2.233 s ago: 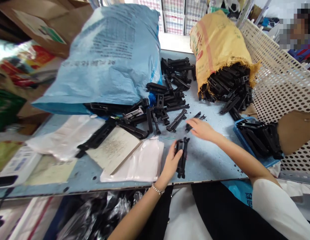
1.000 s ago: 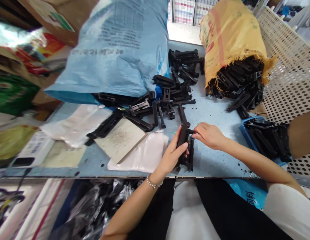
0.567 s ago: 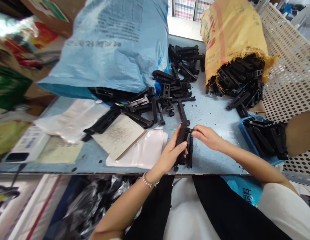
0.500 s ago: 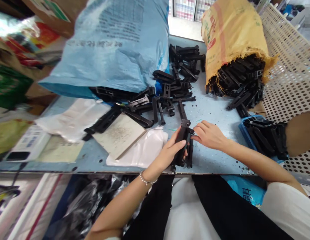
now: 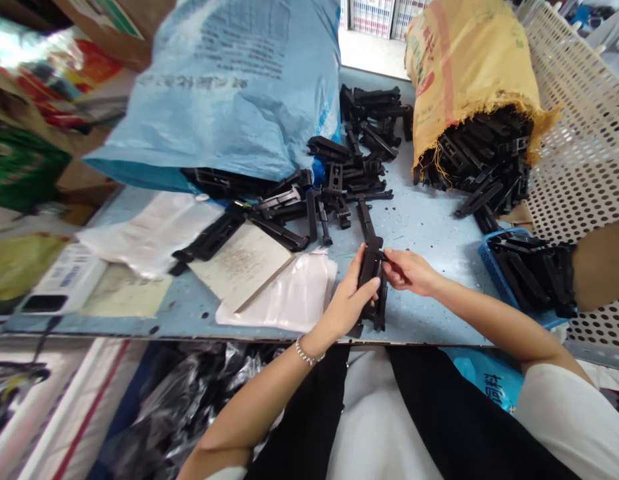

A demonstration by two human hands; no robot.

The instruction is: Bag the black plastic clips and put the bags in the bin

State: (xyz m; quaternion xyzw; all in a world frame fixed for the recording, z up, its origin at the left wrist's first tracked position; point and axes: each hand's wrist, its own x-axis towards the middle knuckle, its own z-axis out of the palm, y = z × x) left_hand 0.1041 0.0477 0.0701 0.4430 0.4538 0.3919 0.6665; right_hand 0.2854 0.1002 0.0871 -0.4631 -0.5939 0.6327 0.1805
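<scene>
Since half a second ago, drawn right hand [image 5: 408, 271] into a pinch on black bracket [image 5: 371, 260], just beyond left hand [image 5: 350, 301] still gripping it.

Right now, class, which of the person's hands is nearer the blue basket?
Right. The right hand lies left of the blue basket; the left hand is farther off, gripping the black part.
</scene>
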